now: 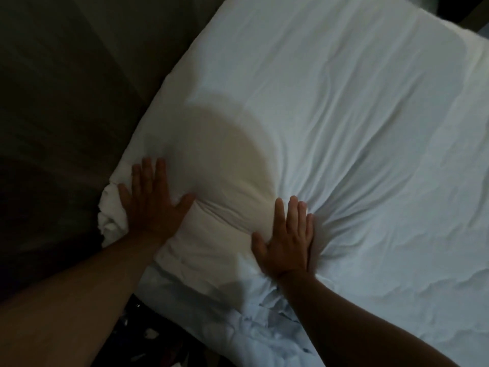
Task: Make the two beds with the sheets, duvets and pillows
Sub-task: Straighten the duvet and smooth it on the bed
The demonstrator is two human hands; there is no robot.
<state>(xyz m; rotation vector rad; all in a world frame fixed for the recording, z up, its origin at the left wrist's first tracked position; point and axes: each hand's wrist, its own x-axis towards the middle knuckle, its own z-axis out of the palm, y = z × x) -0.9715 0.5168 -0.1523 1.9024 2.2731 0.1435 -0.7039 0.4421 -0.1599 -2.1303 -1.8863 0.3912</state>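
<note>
A white duvet (330, 115) covers the bed and fills most of the view, wrinkled in long folds. My left hand (150, 200) presses flat on its near left corner, fingers straight and spread, beside a bunched edge of cloth (108, 210). My right hand (287, 239) presses flat further right, and creases fan out from its fingertips. Between the two hands the cloth bulges up in a soft mound (225, 181). A rumpled white sheet edge (259, 337) hangs below the duvet at the near side.
A dark headboard or wall panel (60, 102) runs along the bed's left side. The floor gap (137, 332) below my left arm is dark, with small unclear objects in it. A dark strip shows at the top right corner.
</note>
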